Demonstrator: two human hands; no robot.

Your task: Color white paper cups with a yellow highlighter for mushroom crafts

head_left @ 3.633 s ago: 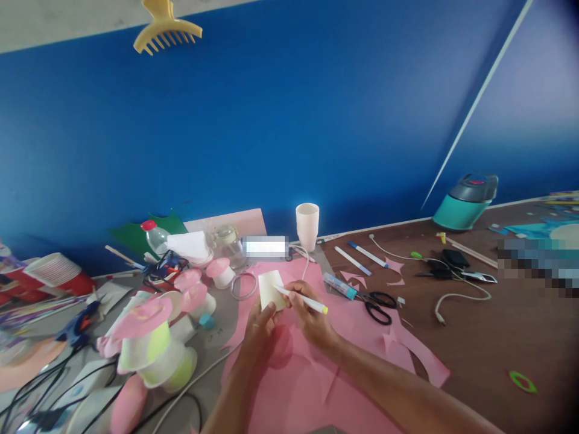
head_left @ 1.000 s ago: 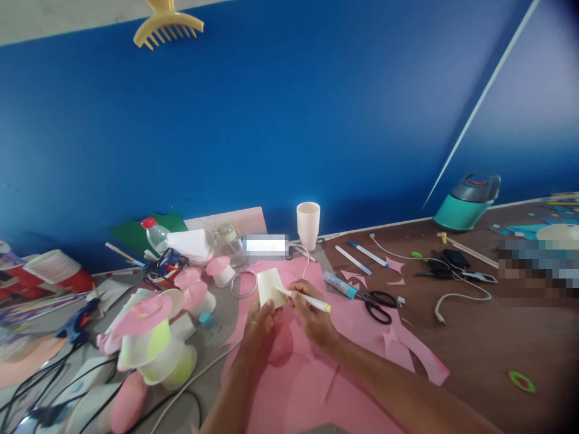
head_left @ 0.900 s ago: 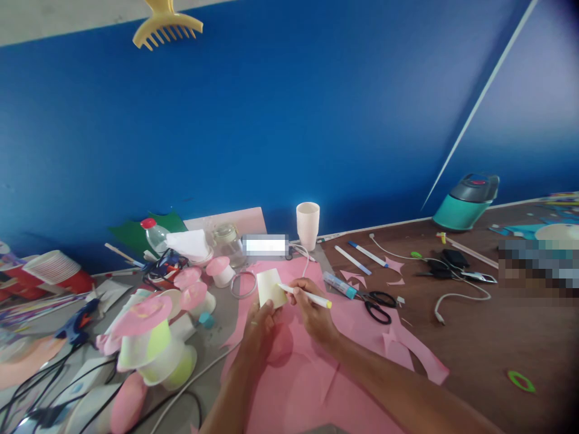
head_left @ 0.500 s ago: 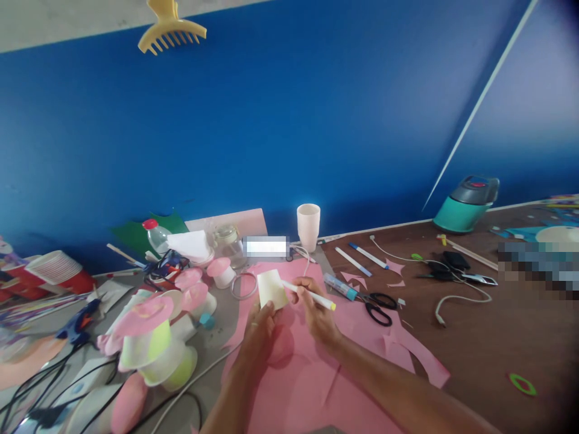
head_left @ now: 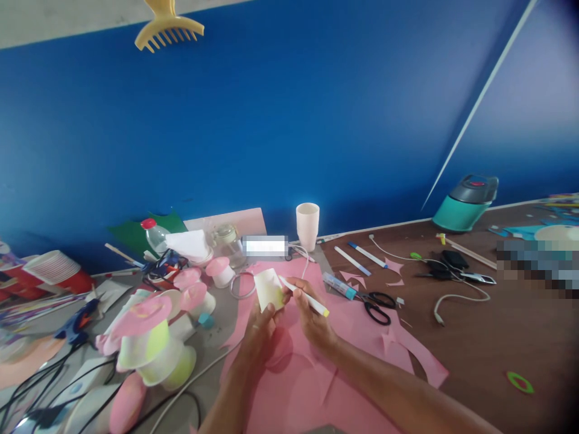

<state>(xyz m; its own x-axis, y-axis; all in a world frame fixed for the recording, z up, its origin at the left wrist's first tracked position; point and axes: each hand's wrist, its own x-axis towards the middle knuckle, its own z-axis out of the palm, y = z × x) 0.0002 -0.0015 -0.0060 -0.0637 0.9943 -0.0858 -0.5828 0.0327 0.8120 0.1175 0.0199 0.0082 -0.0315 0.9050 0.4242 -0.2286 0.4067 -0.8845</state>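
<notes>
My left hand [head_left: 262, 324] is closed round a small white paper cup [head_left: 266, 287], which is tilted and has a yellow tint on its lower right side. In my right hand [head_left: 315, 319] a white marker with a yellow end [head_left: 315, 303] is gripped like a pen. Its tip is at the cup's right side; whether it touches cannot be made out. Both hands are above pink paper [head_left: 289, 392] spread over the table. Right of them lie black-handled scissors [head_left: 379, 306] and a blue-and-clear glue tube [head_left: 339, 286].
A stack of white cups [head_left: 307, 226] stands by the blue wall. Two markers [head_left: 353, 260] lie to the right, near a white cable [head_left: 461, 296]. On the left are pink-topped cups [head_left: 142, 316], a blue glue gun [head_left: 78, 322] and black cords. A teal flask [head_left: 465, 205] stands far right.
The marker and my right hand have shifted slightly left, and the marker slopes more steeply. The cup has turned a little in my left hand.
</notes>
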